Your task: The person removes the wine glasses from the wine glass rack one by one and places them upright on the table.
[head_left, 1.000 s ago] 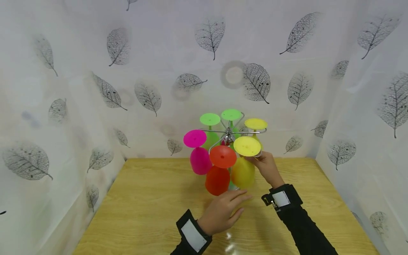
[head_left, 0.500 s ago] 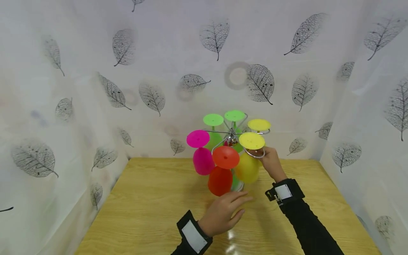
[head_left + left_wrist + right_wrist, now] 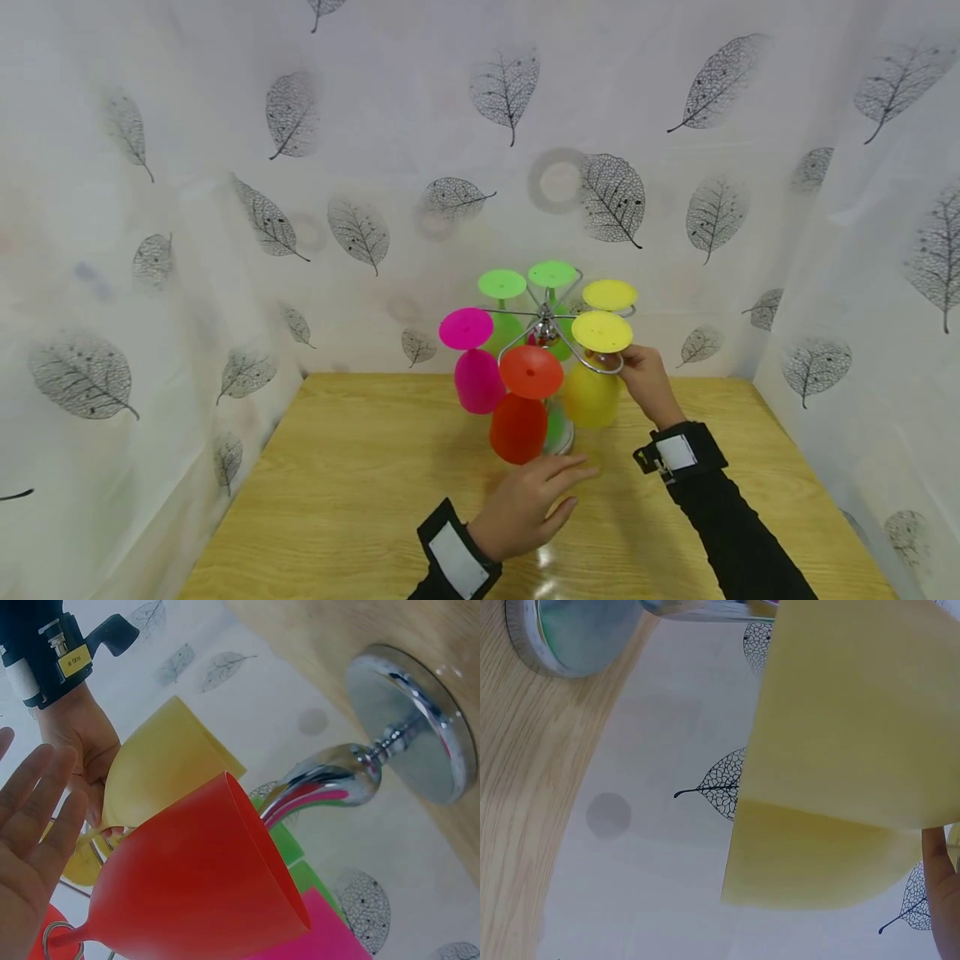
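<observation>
A chrome glass rack point(image 3: 547, 328) stands on the table with plastic goblets hanging upside down from its wire arms. My right hand point(image 3: 649, 382) grips the front-right yellow goblet point(image 3: 592, 402) by its stem, just under the flat foot, at a wire loop. In the right wrist view that yellow goblet point(image 3: 862, 720) fills much of the picture, with one finger point(image 3: 940, 885) showing at the bowl's narrow end. Below the red goblet point(image 3: 519, 429) my left hand point(image 3: 528, 508) is held with fingers extended and nothing in it. In the left wrist view, the red goblet point(image 3: 187, 877) hangs beside its fingers point(image 3: 56, 825).
A magenta goblet point(image 3: 480, 382) hangs on the left, and two green goblets point(image 3: 501, 332) and another yellow goblet point(image 3: 610, 294) hang toward the back. The rack's round base point(image 3: 405, 724) rests on the wooden table point(image 3: 360, 467). A leaf-print curtain point(image 3: 450, 108) surrounds the table.
My right hand and the yellow goblet have shifted right and slightly up along the wire loop, exposing the loop's front. The left hand stays almost in place. The head view has shifted slightly.
</observation>
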Action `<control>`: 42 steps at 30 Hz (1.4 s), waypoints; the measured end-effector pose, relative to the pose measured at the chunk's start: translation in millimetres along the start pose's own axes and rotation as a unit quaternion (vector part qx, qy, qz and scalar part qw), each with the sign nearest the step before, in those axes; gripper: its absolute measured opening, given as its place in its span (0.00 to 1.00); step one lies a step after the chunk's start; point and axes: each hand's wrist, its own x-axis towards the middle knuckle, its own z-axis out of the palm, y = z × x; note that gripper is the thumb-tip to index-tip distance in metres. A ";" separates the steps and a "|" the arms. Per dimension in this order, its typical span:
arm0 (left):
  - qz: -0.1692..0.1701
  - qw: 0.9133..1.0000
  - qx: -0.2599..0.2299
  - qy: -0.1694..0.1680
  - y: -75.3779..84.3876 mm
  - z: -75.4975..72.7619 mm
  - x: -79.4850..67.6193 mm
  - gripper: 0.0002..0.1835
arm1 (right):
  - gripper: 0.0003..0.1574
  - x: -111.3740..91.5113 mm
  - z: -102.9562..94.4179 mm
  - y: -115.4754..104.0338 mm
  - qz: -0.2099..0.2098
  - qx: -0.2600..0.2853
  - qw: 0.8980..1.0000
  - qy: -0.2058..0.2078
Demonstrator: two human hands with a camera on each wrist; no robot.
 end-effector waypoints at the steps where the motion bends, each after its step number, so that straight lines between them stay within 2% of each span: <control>1: 0.000 1.000 0.000 0.000 0.1 0.3 -0.3 0.24 | 0.16 -1.0 -1.1 0.6 0.000 -0.004 1.000 0.002; 8: 0.006 1.000 0.012 0.004 0.4 2.1 -1.4 0.24 | 0.13 -11.5 -10.7 2.3 0.003 -0.025 1.000 0.009; 16: 0.017 1.000 0.021 0.011 -0.6 4.8 -2.0 0.24 | 0.14 -28.8 -24.5 7.1 -0.020 0.008 1.000 0.006; 22: 0.012 1.000 0.021 0.008 -0.7 6.7 -2.5 0.23 | 0.12 -41.5 -36.9 8.9 -0.045 0.022 0.999 -0.001; 31: 0.004 0.999 0.036 -0.002 -0.6 7.4 -2.1 0.24 | 0.13 -71.6 -48.6 9.6 -0.030 0.001 0.999 0.023; 36: 0.038 0.994 0.097 0.015 -2.2 12.7 1.9 0.31 | 0.11 -90.7 -41.6 6.9 -0.044 0.057 0.997 -0.009; 40: 0.075 0.986 0.150 0.020 -2.4 19.6 5.2 0.40 | 0.12 -103.8 -29.7 3.4 -0.010 0.141 0.989 -0.048; 42: 0.088 0.984 0.156 0.012 -1.8 21.7 5.4 0.44 | 0.13 -108.4 -23.5 1.3 0.010 0.173 0.983 -0.064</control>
